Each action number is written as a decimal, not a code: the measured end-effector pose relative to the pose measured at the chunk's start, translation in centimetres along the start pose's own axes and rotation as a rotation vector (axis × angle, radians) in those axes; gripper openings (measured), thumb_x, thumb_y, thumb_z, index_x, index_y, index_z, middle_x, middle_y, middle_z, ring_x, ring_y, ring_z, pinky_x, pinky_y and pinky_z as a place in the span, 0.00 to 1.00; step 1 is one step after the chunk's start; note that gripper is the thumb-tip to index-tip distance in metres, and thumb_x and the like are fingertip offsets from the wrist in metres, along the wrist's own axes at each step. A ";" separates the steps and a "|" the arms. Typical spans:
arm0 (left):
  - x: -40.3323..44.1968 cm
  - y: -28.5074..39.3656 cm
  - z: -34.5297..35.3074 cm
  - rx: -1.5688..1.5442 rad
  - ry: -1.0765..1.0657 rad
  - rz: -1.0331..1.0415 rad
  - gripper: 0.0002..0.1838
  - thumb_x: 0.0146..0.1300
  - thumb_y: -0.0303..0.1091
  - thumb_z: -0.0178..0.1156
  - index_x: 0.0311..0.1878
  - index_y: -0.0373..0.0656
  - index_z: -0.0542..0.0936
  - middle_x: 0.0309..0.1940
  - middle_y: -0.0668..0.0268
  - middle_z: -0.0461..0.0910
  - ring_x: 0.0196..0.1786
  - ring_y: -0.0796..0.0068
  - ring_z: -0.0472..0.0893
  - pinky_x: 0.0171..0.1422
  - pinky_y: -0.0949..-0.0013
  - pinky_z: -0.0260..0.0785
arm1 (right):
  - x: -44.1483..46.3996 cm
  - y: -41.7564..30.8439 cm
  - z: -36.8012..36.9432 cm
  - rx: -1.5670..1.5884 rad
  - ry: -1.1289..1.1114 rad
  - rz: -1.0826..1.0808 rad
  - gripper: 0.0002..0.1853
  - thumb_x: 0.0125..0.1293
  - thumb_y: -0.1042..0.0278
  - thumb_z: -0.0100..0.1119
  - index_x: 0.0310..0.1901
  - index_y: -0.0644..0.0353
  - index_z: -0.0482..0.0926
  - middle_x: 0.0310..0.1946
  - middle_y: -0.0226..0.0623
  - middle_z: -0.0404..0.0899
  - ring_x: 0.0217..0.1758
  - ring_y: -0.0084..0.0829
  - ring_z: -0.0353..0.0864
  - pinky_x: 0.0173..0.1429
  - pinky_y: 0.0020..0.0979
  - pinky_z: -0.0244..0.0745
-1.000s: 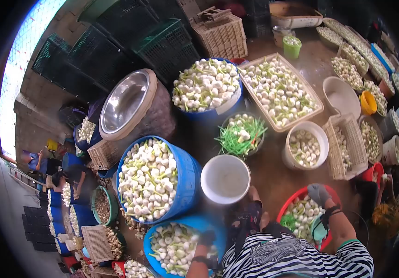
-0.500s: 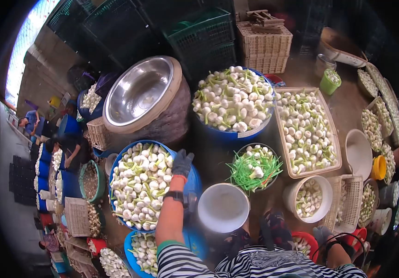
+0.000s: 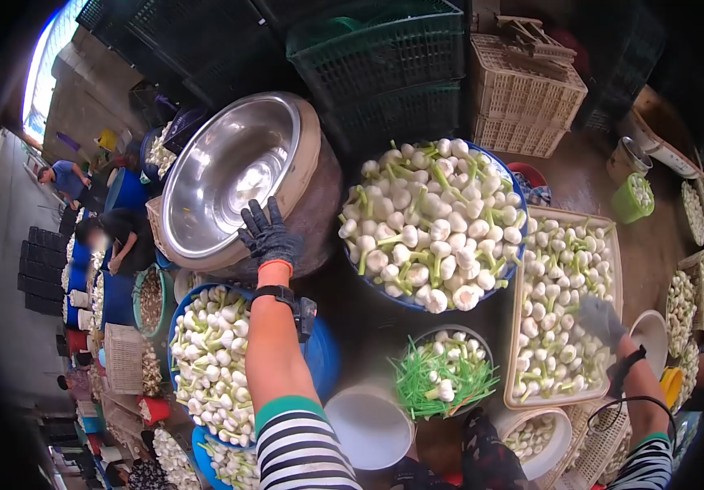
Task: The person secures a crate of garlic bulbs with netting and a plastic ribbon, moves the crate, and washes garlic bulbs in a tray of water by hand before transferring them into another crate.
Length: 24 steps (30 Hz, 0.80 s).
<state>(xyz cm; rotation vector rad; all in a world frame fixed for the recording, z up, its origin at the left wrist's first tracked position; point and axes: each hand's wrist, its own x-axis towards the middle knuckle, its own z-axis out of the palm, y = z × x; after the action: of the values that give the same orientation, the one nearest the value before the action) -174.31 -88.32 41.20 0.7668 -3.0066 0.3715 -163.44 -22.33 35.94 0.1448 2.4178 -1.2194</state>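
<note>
My left hand (image 3: 272, 233), in a dark glove, has its fingers spread at the near rim of a shiny steel basin (image 3: 233, 175). Whether it touches the rim I cannot tell. The basin sits tilted on a large wrapped bundle (image 3: 315, 200). Below my left wrist is a blue tub heaped with garlic bulbs (image 3: 217, 359). My right hand (image 3: 601, 322), in a grey glove, is over the right side of a beige tray (image 3: 513, 351) full of garlic bulbs (image 3: 560, 286). Motion smears its fingers. Between the arms stands another heaped tub of garlic (image 3: 438, 220).
A bowl holds garlic and green plastic strips (image 3: 417, 380). Beside it stands a white bucket (image 3: 368, 425). Dark green crates (image 3: 376, 65) and beige crates (image 3: 523, 98) are stacked behind. A co-worker in dark clothes (image 3: 127, 237) is at the left; another in blue (image 3: 66, 178) is farther back.
My left hand has moved from the edge of the left garlic tub up to the steel basin. My right hand has risen from low near the buckets to over the garlic tray. The view has shifted forward.
</note>
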 end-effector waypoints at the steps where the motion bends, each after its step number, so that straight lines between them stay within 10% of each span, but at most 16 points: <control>1: 1.3 0.4 0.5 0.033 0.031 0.004 0.60 0.44 0.61 0.68 0.75 0.57 0.42 0.75 0.56 0.35 0.76 0.49 0.34 0.72 0.37 0.36 | 3.4 -2.0 -1.0 0.327 0.012 0.219 0.13 0.67 0.56 0.48 0.33 0.56 0.74 0.27 0.24 0.73 0.27 0.19 0.70 0.30 0.24 0.66; 9: 5.6 0.5 7.0 0.020 0.118 -0.075 0.55 0.49 0.55 0.66 0.75 0.57 0.43 0.76 0.62 0.35 0.76 0.50 0.34 0.71 0.34 0.38 | 22.8 -22.6 1.3 0.581 -0.134 -0.044 0.33 0.67 0.39 0.48 0.56 0.65 0.69 0.39 0.33 0.74 0.35 0.20 0.74 0.39 0.25 0.74; 15: 5.5 0.2 4.4 0.011 -0.026 -0.023 0.56 0.47 0.59 0.64 0.75 0.56 0.42 0.76 0.62 0.31 0.76 0.48 0.30 0.71 0.34 0.31 | 32.0 -39.6 6.1 1.115 -0.067 0.137 0.52 0.54 0.32 0.59 0.68 0.61 0.49 0.60 0.55 0.58 0.61 0.45 0.67 0.61 0.43 0.70; 19: 5.3 -0.1 3.3 -0.059 -0.091 0.028 0.60 0.44 0.58 0.67 0.75 0.52 0.42 0.75 0.57 0.31 0.76 0.45 0.30 0.70 0.31 0.32 | 44.4 -43.4 6.9 0.769 -0.003 -0.451 0.49 0.55 0.36 0.62 0.70 0.50 0.48 0.68 0.54 0.47 0.69 0.49 0.55 0.64 0.51 0.66; 24: 5.3 -0.3 3.4 -0.097 -0.094 0.055 0.61 0.44 0.63 0.65 0.75 0.50 0.41 0.75 0.55 0.31 0.75 0.44 0.29 0.69 0.29 0.29 | 39.5 -55.6 6.8 1.412 0.049 0.257 0.43 0.58 0.42 0.62 0.69 0.45 0.51 0.72 0.42 0.42 0.71 0.47 0.50 0.64 0.55 0.65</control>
<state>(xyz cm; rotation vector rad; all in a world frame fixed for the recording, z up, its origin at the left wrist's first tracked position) -178.68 -91.85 38.35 0.7145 -3.1110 0.1948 -212.40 -65.35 57.23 0.8282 1.0595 -2.4812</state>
